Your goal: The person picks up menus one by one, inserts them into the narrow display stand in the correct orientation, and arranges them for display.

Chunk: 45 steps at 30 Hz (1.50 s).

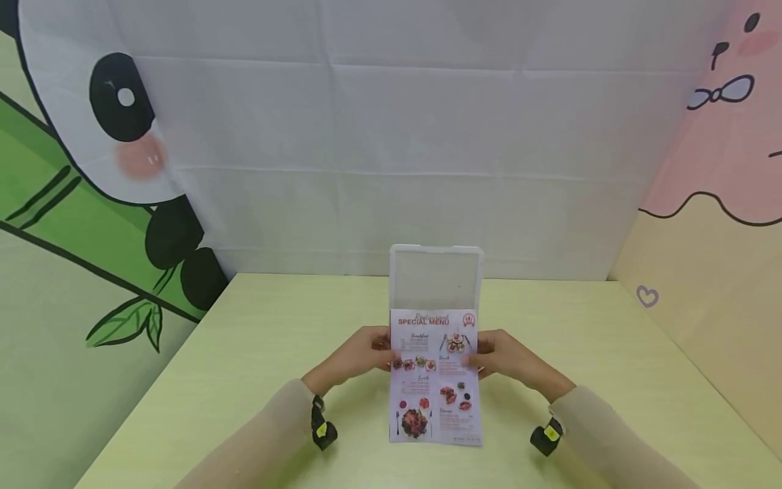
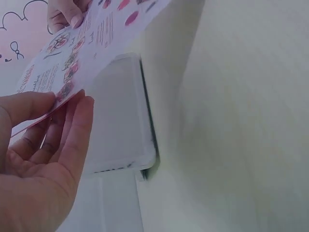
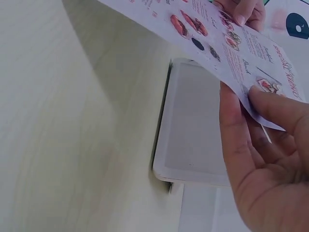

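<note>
A printed paper menu (image 1: 436,380), headed "Special Menu" with food pictures, is held up between both hands. My left hand (image 1: 370,352) pinches its left edge, thumb on the printed face and fingers behind. On the opposite edge my right hand (image 1: 499,356) pinches it the same way. In the left wrist view the left thumb lies over the menu (image 2: 72,63), with the fingers underneath. The right wrist view has the right hand (image 3: 270,154) gripping the paper's edge. Behind the menu is a white-framed flat panel (image 1: 435,278), its lower part hidden by the paper in the head view.
The pale yellow table (image 1: 293,305) spreads around the hands and the panel. A white cloth backdrop (image 1: 397,136) rises at its far edge. Cartoon-printed panels flank it, a panda (image 1: 122,102) at left and a pink figure (image 1: 721,136) at right.
</note>
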Each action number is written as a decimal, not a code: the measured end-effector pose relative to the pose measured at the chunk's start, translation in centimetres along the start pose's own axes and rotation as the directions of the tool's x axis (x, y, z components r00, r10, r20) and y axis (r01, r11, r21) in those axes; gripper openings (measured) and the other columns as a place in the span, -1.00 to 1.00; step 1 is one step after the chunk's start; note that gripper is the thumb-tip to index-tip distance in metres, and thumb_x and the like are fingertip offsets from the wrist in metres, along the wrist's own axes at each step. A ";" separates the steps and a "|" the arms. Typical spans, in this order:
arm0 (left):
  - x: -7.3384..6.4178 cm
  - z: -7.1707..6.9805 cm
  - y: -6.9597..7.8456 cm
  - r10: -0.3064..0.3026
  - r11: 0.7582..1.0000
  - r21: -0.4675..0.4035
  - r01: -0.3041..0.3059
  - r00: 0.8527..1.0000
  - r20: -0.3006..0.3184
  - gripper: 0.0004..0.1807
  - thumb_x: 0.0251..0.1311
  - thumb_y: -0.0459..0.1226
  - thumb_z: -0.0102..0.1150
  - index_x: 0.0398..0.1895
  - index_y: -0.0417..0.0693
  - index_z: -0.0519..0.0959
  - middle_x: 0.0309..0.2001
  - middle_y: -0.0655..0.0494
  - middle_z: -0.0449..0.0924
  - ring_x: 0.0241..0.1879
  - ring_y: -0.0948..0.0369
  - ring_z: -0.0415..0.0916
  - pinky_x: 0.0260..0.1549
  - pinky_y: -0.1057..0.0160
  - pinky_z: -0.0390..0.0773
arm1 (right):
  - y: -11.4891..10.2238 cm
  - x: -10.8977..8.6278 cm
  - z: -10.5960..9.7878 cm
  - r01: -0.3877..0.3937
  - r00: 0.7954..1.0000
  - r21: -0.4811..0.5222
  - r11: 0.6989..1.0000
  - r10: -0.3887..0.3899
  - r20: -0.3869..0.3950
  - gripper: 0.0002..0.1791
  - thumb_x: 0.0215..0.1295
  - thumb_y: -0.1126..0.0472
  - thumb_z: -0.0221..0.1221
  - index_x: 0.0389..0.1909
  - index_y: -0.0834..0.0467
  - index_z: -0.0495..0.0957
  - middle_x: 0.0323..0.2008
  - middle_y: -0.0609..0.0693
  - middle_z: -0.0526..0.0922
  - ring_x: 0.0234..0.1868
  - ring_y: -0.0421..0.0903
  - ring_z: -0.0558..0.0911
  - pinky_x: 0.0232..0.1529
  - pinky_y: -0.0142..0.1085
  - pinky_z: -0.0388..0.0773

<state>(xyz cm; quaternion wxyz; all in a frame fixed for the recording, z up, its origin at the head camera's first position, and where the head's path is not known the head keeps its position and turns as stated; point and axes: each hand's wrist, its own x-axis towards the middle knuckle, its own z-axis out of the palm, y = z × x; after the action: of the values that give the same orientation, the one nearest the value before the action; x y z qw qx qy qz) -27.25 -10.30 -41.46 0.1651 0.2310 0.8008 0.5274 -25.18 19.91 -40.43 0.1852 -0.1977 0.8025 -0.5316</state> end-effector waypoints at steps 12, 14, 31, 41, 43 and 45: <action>0.7 -0.5 1.8 0.041 0.998 -0.041 -0.047 0.989 -0.139 -0.82 0.28 -0.36 0.13 -0.10 -0.27 0.53 -0.13 -0.14 0.58 -0.17 0.13 0.62 -0.26 0.18 0.68 | -1.5 0.3 -1.5 0.032 0.999 -0.013 0.999 -0.032 -0.014 -0.58 0.27 0.24 0.23 0.12 0.31 0.49 -0.08 0.20 0.68 -0.15 0.02 0.71 -0.08 -0.15 0.65; 0.8 -0.6 2.0 0.046 0.997 -0.047 -0.054 0.987 -0.152 -0.80 0.28 -0.36 0.14 -0.07 -0.27 0.52 -0.11 -0.14 0.59 -0.18 0.13 0.62 -0.25 0.18 0.67 | -1.8 0.4 -1.8 0.030 0.999 -0.023 0.999 -0.031 -0.027 -0.60 0.26 0.22 0.24 0.08 0.30 0.52 -0.09 0.19 0.69 -0.15 0.01 0.71 -0.06 -0.14 0.64; 1.6 -1.9 4.3 0.140 0.989 -0.025 -0.146 0.979 -0.148 -0.60 0.30 -0.31 0.14 0.20 -0.13 0.46 -0.03 -0.17 0.60 -0.17 0.13 0.63 -0.18 0.16 0.66 | -4.0 0.8 -3.3 0.047 0.990 -0.002 0.999 -0.047 -0.135 -0.59 0.31 0.19 0.21 0.09 0.33 0.49 -0.07 0.22 0.68 -0.17 0.02 0.72 -0.12 -0.14 0.67; 2.6 -2.9 6.2 0.107 0.994 -0.005 -0.113 0.950 -0.292 -0.74 0.26 -0.34 0.20 -0.02 -0.23 0.53 -0.13 -0.14 0.62 -0.23 0.16 0.62 -0.20 0.20 0.67 | -6.0 1.0 -4.1 0.091 0.985 -0.036 0.995 -0.095 -0.144 -0.57 0.26 0.24 0.25 0.12 0.29 0.47 -0.05 0.20 0.66 -0.14 0.00 0.71 -0.04 -0.09 0.64; 2.7 -3.2 6.5 0.114 0.992 -0.006 -0.122 0.944 -0.310 -0.75 0.26 -0.35 0.19 -0.02 -0.24 0.53 -0.13 -0.14 0.63 -0.24 0.16 0.61 -0.20 0.21 0.67 | -6.4 1.1 -4.2 0.099 0.985 -0.043 0.994 -0.104 -0.136 -0.58 0.26 0.26 0.24 0.12 0.28 0.48 -0.05 0.20 0.66 -0.13 0.01 0.71 -0.02 -0.08 0.63; 2.9 -3.4 6.8 0.120 0.992 -0.007 -0.129 0.938 -0.325 -0.75 0.26 -0.35 0.19 -0.03 -0.23 0.53 -0.13 -0.14 0.62 -0.24 0.16 0.61 -0.19 0.20 0.67 | -6.7 1.2 -4.4 0.092 0.986 -0.047 0.995 -0.097 -0.133 -0.58 0.26 0.26 0.24 0.13 0.27 0.48 -0.04 0.21 0.65 -0.12 0.01 0.70 0.00 -0.08 0.62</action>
<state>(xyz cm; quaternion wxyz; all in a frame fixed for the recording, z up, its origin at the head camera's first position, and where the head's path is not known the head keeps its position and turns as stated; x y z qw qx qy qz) -30.06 -9.05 -33.94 0.0009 0.1892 0.7932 0.5788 -27.61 20.31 -32.68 0.1011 -0.2030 0.8135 -0.5355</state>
